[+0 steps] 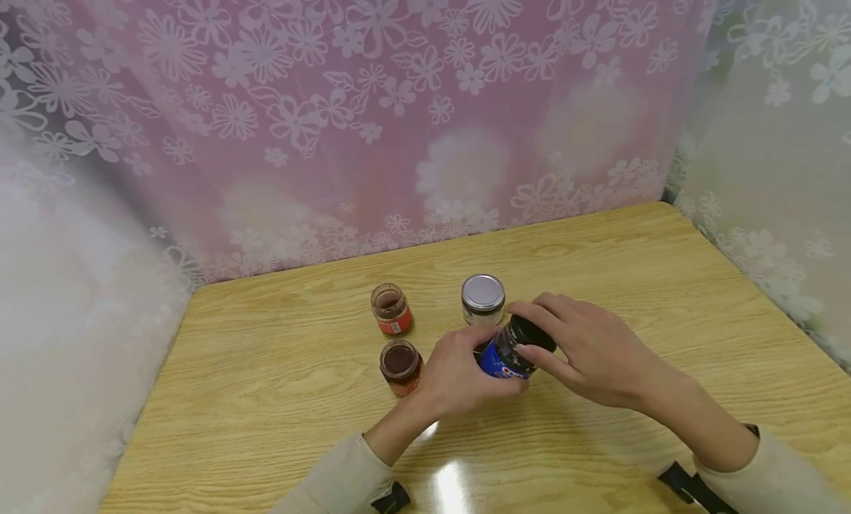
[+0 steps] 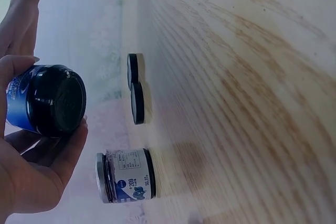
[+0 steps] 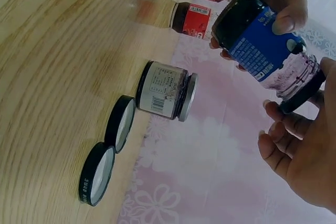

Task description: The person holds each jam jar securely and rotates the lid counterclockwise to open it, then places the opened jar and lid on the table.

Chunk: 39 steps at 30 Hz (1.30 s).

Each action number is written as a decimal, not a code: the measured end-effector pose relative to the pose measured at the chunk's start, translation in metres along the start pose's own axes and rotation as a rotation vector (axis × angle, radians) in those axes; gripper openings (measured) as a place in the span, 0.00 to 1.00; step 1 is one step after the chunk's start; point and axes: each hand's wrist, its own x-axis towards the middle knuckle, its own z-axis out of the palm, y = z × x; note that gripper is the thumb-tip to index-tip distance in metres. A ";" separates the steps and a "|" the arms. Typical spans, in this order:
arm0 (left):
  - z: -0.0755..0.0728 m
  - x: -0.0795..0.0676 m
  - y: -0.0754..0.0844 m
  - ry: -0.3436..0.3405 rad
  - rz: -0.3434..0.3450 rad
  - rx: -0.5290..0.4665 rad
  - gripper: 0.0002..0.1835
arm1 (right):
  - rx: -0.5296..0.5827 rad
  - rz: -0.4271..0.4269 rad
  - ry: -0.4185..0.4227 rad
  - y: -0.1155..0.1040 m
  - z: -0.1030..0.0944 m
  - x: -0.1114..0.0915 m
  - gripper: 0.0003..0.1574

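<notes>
A glass jar with a blue label [image 1: 497, 361] is tilted above the table, its dark contents visible through the glass. My left hand [image 1: 462, 375] grips its body, fingers wrapped round the label. On the jar's black lid [image 3: 303, 94] are the fingers and thumb of my right hand [image 1: 595, 351], pinching its rim. The lid is on the jar's mouth; how tightly cannot be told. Just beyond my hands stands a white-labelled jar [image 1: 483, 300] with a silver lid. Beside my left hand is a lidless red-labelled jar [image 1: 402, 368] with dark contents.
Another lidless red-labelled jar [image 1: 391, 309] stands farther back on the wooden table [image 1: 266, 366]. Two black lids, one [image 3: 120, 124] touching the other [image 3: 96, 174], lie near the white-labelled jar; my right hand hides them in the head view. A floral curtain [image 1: 399, 130] borders the table's back.
</notes>
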 end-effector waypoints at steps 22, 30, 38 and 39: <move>0.008 0.003 -0.011 -0.005 -0.079 0.088 0.26 | 0.286 0.214 -0.108 0.041 -0.023 -0.013 0.35; 0.013 0.003 -0.016 -0.001 -0.076 0.094 0.26 | 0.268 0.223 -0.051 0.059 -0.016 -0.023 0.33; 0.019 0.004 -0.023 -0.001 -0.079 0.078 0.27 | 0.357 0.316 -0.025 0.080 -0.004 -0.032 0.33; 0.019 0.004 -0.023 -0.003 -0.080 0.080 0.27 | 0.376 0.316 -0.016 0.082 -0.003 -0.032 0.32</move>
